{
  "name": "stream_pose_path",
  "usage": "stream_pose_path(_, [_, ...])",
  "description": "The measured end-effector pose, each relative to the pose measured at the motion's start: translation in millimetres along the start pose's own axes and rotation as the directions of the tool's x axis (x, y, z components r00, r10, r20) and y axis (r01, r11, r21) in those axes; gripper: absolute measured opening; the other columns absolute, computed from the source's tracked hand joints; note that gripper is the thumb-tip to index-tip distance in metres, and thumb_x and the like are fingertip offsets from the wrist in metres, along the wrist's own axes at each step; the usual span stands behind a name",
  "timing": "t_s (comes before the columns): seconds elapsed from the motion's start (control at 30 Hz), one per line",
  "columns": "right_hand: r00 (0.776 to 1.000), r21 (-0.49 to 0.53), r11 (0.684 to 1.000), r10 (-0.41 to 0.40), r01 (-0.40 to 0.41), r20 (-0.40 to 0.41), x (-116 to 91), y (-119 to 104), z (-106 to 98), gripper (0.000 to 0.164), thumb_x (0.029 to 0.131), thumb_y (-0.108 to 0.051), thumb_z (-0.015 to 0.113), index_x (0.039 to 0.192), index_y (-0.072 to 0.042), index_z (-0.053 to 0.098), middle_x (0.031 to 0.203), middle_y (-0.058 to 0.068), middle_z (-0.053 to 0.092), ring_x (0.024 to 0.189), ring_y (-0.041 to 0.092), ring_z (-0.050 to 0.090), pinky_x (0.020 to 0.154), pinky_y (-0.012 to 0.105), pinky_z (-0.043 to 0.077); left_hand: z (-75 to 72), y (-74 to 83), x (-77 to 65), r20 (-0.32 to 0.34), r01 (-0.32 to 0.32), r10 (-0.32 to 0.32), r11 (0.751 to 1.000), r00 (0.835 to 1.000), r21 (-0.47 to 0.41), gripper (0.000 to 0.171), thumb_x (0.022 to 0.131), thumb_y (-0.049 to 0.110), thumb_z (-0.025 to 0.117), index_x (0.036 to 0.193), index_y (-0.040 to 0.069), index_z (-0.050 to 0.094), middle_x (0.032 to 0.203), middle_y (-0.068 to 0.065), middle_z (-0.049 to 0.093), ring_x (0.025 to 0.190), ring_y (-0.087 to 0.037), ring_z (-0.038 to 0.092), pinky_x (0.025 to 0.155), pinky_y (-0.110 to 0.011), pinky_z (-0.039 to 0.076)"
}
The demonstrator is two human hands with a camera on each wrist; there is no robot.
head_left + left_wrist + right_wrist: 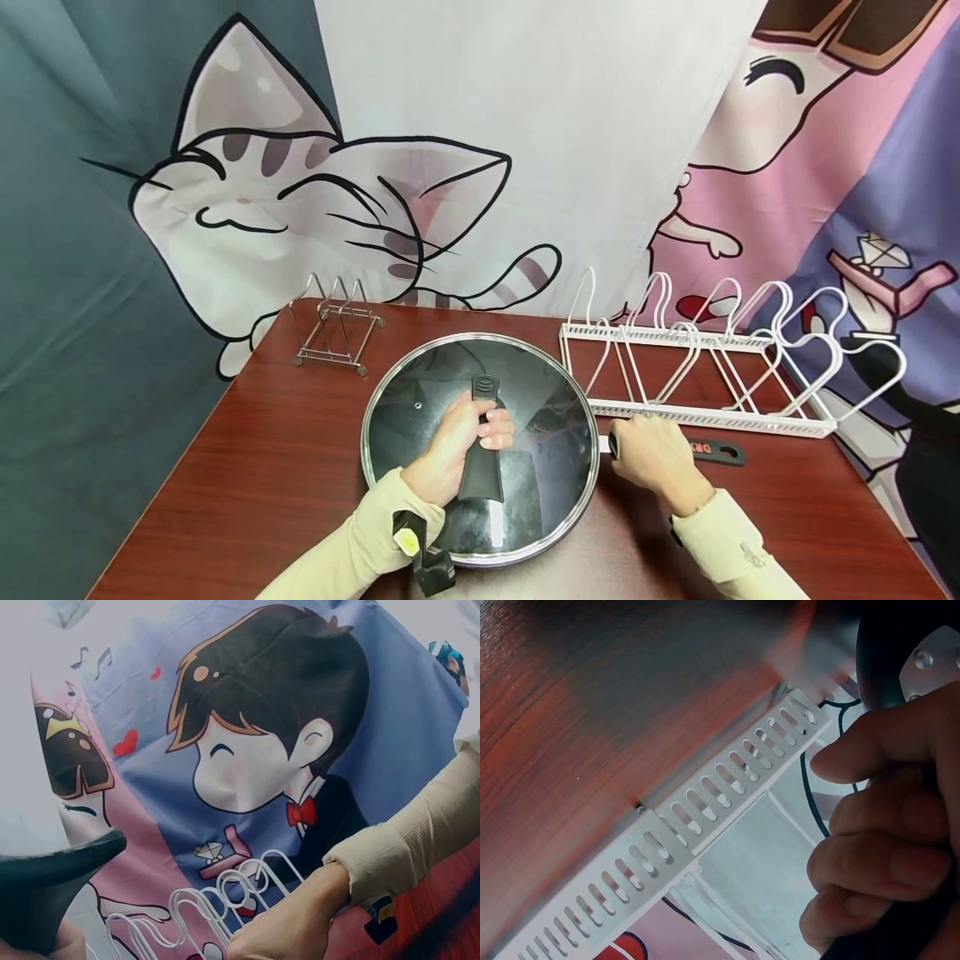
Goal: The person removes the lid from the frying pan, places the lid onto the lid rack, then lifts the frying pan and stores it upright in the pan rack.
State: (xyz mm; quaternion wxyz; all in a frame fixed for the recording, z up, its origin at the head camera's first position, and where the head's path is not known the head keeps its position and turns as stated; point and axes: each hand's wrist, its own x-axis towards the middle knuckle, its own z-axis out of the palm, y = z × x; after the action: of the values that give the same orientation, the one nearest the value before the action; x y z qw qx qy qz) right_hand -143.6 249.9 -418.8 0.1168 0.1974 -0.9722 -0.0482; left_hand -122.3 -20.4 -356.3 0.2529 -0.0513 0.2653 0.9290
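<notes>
A large round glass lid (551, 400) with a metal rim covers a frying pan, whose body is mostly hidden beneath it. My left hand (453, 442) grips the lid's upright black handle (482, 479); in the left wrist view that dark handle (52, 881) fills the lower left corner. On the right, my right hand (654, 454) is wrapped round the pan's black handle (723, 452), its end with red lettering sticking out past the hand. Curled fingers (885, 862) hold this handle in the right wrist view, near the riveted pan side (885, 660).
Just behind my right hand stands a long white rack (712, 422) with several wire loops. A small metal wire rack (330, 358) is at the table's back left. The reddish-brown table (225, 483) meets a cartoon-printed curtain (585, 125) at the back.
</notes>
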Motion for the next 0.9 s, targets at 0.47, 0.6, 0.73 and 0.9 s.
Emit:
stream_pose_path(0.47, [1.0,0.006,1.0,-0.026,0.026,-0.016,-3.9,-0.9,2.0,0.02,0.056,-0.016,0.066,0.054,-0.019,0.046,0.052,0.001,0.045,0.048,0.029,0.049,0.039,0.042,0.036,-3.0,1.2,-3.5,0.042,0.051,-0.051,0.999,0.998,0.006,0.017,0.092,-0.003,0.021,0.085,0.011,0.027,0.06,0.003,0.028,0.042,-0.005,0.024,0.039,-0.014,0.024])
stream_pose_path(0.6, [0.998,0.003,0.999,-0.036,0.036,-0.044,-5.5,-0.5,3.4,0.02,0.055,-0.016,0.065,0.054,-0.019,0.046,0.051,0.002,0.045,0.047,0.029,0.048,0.038,0.042,0.034,-2.2,1.6,-4.2,0.047,0.065,-0.064,0.998,0.997,-0.005,0.016,0.092,-0.002,0.021,0.091,0.013,0.026,0.062,0.003,0.028,0.044,-0.004,0.025,0.04,-0.014,0.024])
stream_pose_path(0.73, [0.997,0.001,0.999,-0.041,0.041,-0.072,-5.4,0.1,3.8,0.018,0.055,-0.014,0.064,0.054,-0.018,0.047,0.051,0.003,0.045,0.046,0.03,0.048,0.037,0.041,0.034,-2.0,2.9,-3.5,0.063,0.09,-0.089,0.996,0.994,-0.011,0.017,0.093,-0.003,0.02,0.092,0.014,0.026,0.062,0.003,0.028,0.044,-0.004,0.025,0.041,-0.013,0.024])
stream_pose_path(0.9, [0.997,0.005,0.999,-0.036,0.036,-0.061,-5.2,-0.6,2.6,0.019,0.055,-0.014,0.064,0.054,-0.019,0.046,0.051,0.002,0.045,0.046,0.029,0.048,0.037,0.041,0.034,-3.3,4.8,-3.4,0.089,0.097,-0.098,0.995,0.991,0.014,0.018,0.093,-0.003,0.018,0.088,0.012,0.026,0.062,0.002,0.027,0.044,-0.004,0.023,0.042,-0.013,0.022])
